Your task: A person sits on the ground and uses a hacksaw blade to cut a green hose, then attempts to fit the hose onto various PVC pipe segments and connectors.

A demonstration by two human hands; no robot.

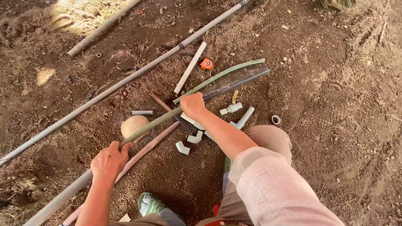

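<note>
I crouch over bare dirt. My left hand (109, 160) grips a long grey plastic pipe (159, 120) that runs from the lower left up to the middle. My right hand (193, 104) is closed around the same pipe at its far end, beside a dark pipe (238, 81) and a bent green pipe (222, 75). Below my right forearm lie several white pipe fittings (189, 140), among them an elbow (182, 147) and a valve with a yellow handle (232, 106).
A long grey pipe (104, 93) crosses the ground diagonally, another (100, 28) lies farther back. A short white pipe (190, 67), an orange tape measure (206, 63), a round stone (134, 125), a reddish pipe (146, 148) and a white ring (275, 119) lie around. My green shoe (150, 205) is below.
</note>
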